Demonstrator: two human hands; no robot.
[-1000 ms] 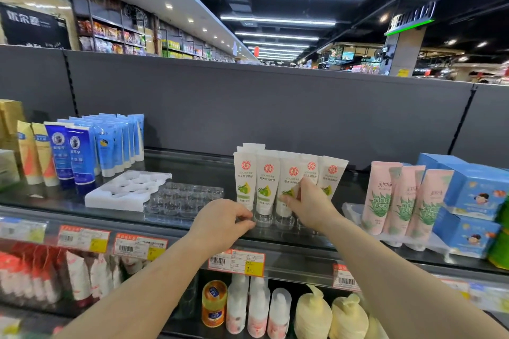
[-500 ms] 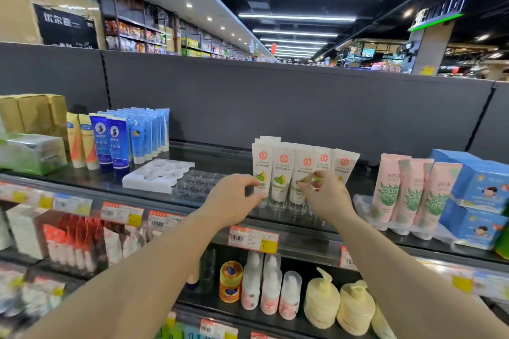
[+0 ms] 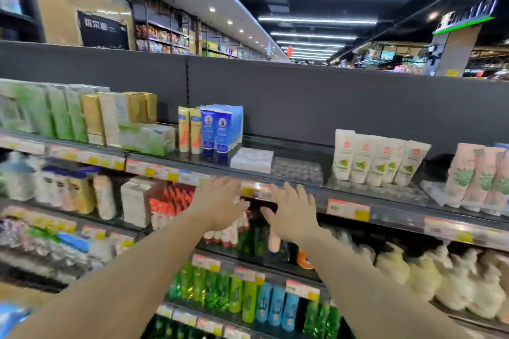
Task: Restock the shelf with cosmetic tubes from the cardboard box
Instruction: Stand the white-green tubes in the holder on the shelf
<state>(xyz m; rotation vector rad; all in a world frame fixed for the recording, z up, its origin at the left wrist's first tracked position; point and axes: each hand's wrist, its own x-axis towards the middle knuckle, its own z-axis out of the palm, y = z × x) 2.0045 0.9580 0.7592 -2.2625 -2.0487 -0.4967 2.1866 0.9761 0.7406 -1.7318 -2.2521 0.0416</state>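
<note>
head view: white cosmetic tubes [image 3: 377,161] with green labels upright on shelf [image 3: 303,187], both hands spread, empty

Two bare forearms come up from the bottom edge, each ending in a bare hand. The left hand [image 3: 220,202] and the right hand [image 3: 293,213] carry no glove, ring, watch or strap that can be seen. No sleeve or cuff shows below either wrist; both arms are uncovered as far back from the hands as the lower edge. Both arms look slim and smooth, with no markings. Motion blur softens the fingertips, so nails cannot be made out.
</note>
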